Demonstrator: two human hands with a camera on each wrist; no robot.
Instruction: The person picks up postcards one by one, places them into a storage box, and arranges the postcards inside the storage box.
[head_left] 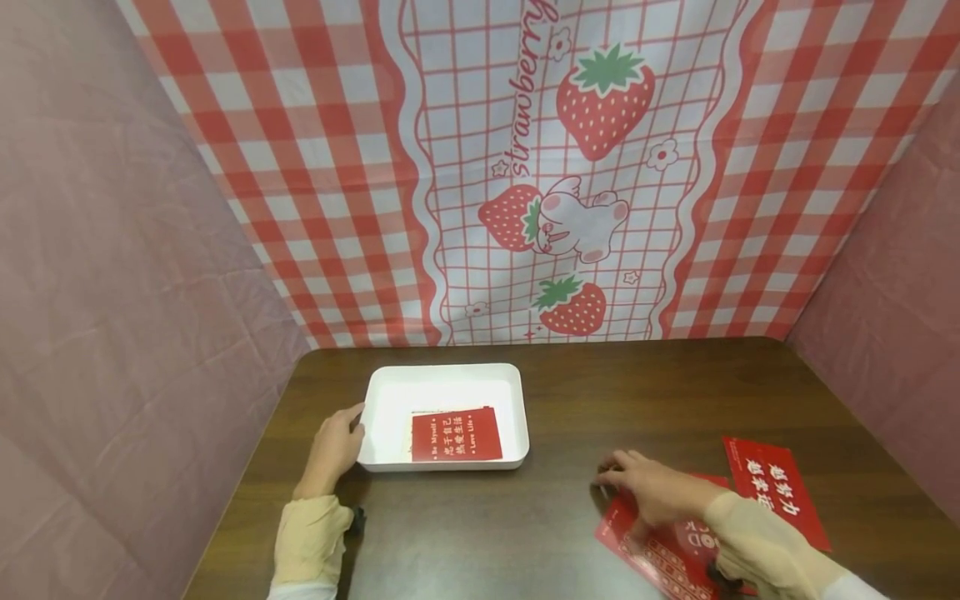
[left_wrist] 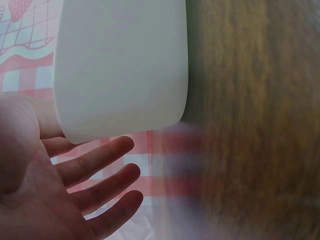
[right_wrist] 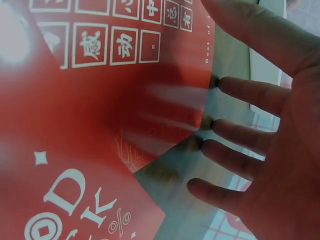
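Red cards [head_left: 660, 546] lie under the right hand [head_left: 652, 492], fingers spread flat; the left hand [head_left: 333, 446], fingers relaxed, touches the white tray [head_left: 442, 379].

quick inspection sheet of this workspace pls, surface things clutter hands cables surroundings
surface: dark wood table, bare between the items
job's things: white tray holding one red card; red cards under the right hand; another red card at the right
clutter: nothing seen
hands: left hand rests against the tray's left side, fingers straight; right hand lies on the red cards, fingers spread
cables: nothing seen
surroundings: strawberry check cloth behind, pink side walls
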